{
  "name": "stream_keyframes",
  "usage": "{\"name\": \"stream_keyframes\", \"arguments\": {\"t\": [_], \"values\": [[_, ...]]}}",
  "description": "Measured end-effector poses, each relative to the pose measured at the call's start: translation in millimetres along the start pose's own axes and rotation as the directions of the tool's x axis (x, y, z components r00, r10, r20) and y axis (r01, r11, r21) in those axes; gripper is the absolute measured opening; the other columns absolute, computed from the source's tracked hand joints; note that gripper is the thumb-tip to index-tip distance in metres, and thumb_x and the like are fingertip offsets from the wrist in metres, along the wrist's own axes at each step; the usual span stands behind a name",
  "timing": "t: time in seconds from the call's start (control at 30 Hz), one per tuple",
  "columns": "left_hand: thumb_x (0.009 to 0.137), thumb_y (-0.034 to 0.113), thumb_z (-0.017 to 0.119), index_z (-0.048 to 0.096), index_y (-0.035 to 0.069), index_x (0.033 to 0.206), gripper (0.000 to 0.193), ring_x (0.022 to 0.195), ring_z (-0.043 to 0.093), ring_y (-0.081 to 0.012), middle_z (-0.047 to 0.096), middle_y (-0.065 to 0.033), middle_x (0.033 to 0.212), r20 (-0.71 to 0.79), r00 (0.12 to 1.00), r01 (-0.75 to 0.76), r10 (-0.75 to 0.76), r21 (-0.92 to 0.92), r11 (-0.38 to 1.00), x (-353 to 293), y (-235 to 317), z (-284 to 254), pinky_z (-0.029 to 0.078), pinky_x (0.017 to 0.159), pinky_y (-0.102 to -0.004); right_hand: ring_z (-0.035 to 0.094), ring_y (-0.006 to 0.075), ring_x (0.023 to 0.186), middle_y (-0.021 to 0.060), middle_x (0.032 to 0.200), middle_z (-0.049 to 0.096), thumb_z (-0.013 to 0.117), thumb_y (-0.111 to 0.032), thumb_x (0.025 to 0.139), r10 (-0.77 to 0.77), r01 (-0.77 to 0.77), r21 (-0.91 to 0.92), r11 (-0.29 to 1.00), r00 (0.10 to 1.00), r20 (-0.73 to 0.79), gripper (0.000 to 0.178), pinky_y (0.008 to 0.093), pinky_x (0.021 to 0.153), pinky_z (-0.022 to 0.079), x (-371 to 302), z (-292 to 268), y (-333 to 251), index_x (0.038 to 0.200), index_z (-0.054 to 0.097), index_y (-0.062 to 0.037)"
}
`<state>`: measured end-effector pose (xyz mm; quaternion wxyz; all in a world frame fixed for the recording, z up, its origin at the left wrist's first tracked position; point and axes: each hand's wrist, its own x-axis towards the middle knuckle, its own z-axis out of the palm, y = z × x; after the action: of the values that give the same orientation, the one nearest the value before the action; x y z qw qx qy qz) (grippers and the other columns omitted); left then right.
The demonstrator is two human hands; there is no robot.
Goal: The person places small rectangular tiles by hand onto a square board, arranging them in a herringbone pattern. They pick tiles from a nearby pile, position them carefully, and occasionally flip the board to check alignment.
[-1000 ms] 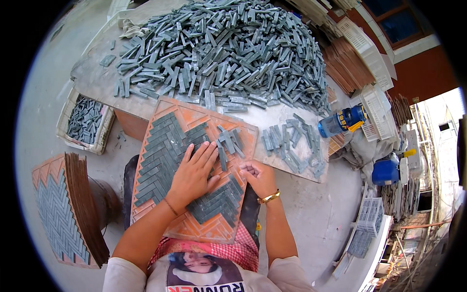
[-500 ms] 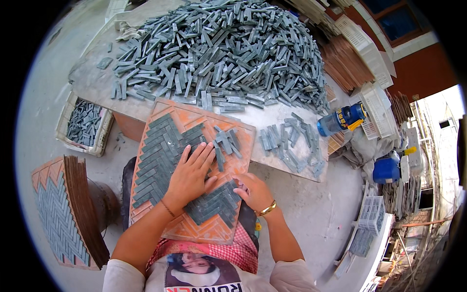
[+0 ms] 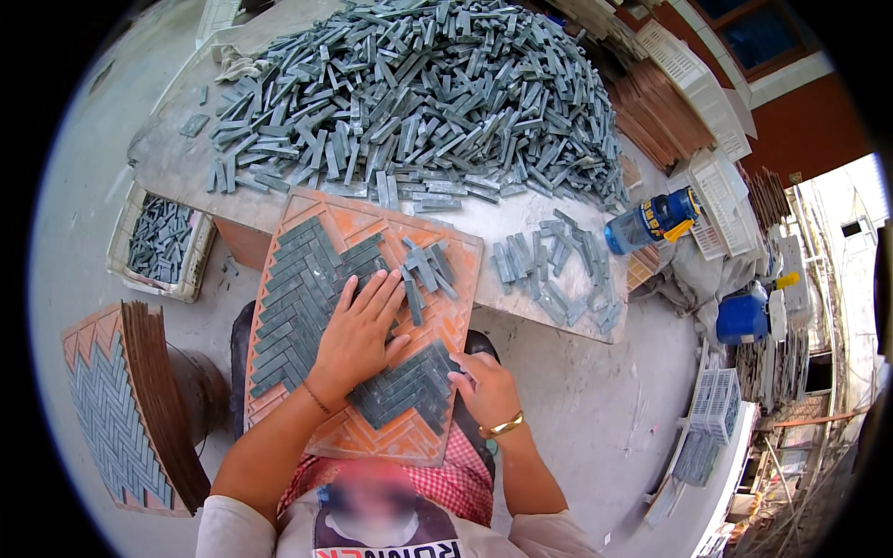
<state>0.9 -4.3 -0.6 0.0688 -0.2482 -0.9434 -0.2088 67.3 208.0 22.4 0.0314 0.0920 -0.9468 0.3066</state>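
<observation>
An orange board (image 3: 462,272) lies slantwise in the middle of the frame, its top end overlapping the edge of the counter (image 3: 158,149) and its bottom end above a red-and-white checked cloth (image 3: 465,472). Grey-green strips (image 3: 296,302) fill much of it in a zigzag pattern, with bare orange showing along the top and right of centre.

The left hand (image 3: 361,327) is spread flat on the laid strips near the centre of the frame, palm down, gripping nothing that shows. The right hand (image 3: 486,389) is at the board's right edge, just right of centre, its fingers bent and its thumb and forefinger close to the lower patch of strips; whether it grasps one cannot be told. A gold bracelet (image 3: 503,427) circles the right wrist (a thin dark band (image 3: 316,397) is on the left one).

A small heap of loose strips (image 3: 428,270) lies on the board just beyond the left hand's fingertips. A big pile (image 3: 428,102) covers the counter at the top of the frame, and a scattered group (image 3: 563,270) lies right of the board, near a blue bottle (image 3: 642,228). At the left, a white crate (image 3: 120,244) contains more strips.
</observation>
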Motion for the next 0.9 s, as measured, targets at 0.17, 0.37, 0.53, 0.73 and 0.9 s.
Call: {"name": "stream_keyframes", "arguments": {"t": [0.17,0.37,0.53,0.73,0.9], "values": [[0.080,0.036,0.059,0.039,0.002,0.132,0.065,0.133,0.028,-0.0238,0.034,-0.0093,0.142,0.000,1.000,-0.007,0.007,-0.005,1.000,1.3,1.0,-1.4,0.017,0.110,-0.0445,0.060,0.0241,0.064,0.0097,0.076,0.060,0.068,-0.004,0.069,0.057,-0.061,-0.037,0.997,0.995,-0.087,0.025,0.0325,0.056,0.047,4.5,13.4,-2.0,0.093,0.062,-0.0076],[0.080,0.036,0.058,0.038,0.004,0.133,0.066,0.132,0.029,-0.0219,0.033,-0.0079,0.142,0.002,1.000,-0.006,0.006,0.025,1.000,0.1,0.8,0.1,0.018,0.110,-0.0437,0.060,0.0271,0.064,0.0107,0.073,0.060,0.067,-0.003,0.069,0.048,-0.054,-0.056,0.997,0.995,-0.092,0.019,0.0354,0.057,0.047,19.7,19.6,-3.5,0.087,0.061,-0.0071],[0.079,0.035,0.059,0.039,0.003,0.132,0.065,0.132,0.029,-0.0234,0.034,-0.0090,0.142,-0.006,1.000,-0.004,0.003,-0.006,1.000,0.6,-0.2,1.3,0.017,0.110,-0.0441,0.059,0.0333,0.069,0.0128,0.078,0.059,0.065,-0.008,0.074,0.073,-0.070,-0.084,0.994,0.997,0.026,0.014,0.0410,0.059,0.047,33.3,16.2,1.1,0.086,0.059,-0.0090],[0.078,0.034,0.060,0.038,0.004,0.132,0.066,0.132,0.030,-0.0234,0.034,-0.0092,0.142,-0.014,1.000,0.000,0.000,-0.026,1.000,0.4,0.4,-0.7,0.018,0.110,-0.0442,0.060,0.0313,0.069,0.0106,0.078,0.061,0.068,-0.011,0.072,-0.010,-0.003,-0.048,0.999,0.964,-0.267,0.017,0.0379,0.059,0.048,69.6,17.7,-3.3,0.085,0.058,-0.0059],[0.077,0.034,0.060,0.040,0.003,0.132,0.066,0.131,0.032,-0.0234,0.036,-0.0096,0.140,-0.038,0.999,-0.003,0.002,-0.039,0.999,0.3,-0.4,-0.5,0.019,0.109,-0.0443,0.060,0.0240,0.060,0.0078,0.071,0.060,0.074,-0.011,0.067,0.004,0.013,0.117,0.993,0.989,-0.150,0.025,0.0328,0.055,0.048,83.4,31.8,-14.6,0.085,0.057,-0.0056]]}}
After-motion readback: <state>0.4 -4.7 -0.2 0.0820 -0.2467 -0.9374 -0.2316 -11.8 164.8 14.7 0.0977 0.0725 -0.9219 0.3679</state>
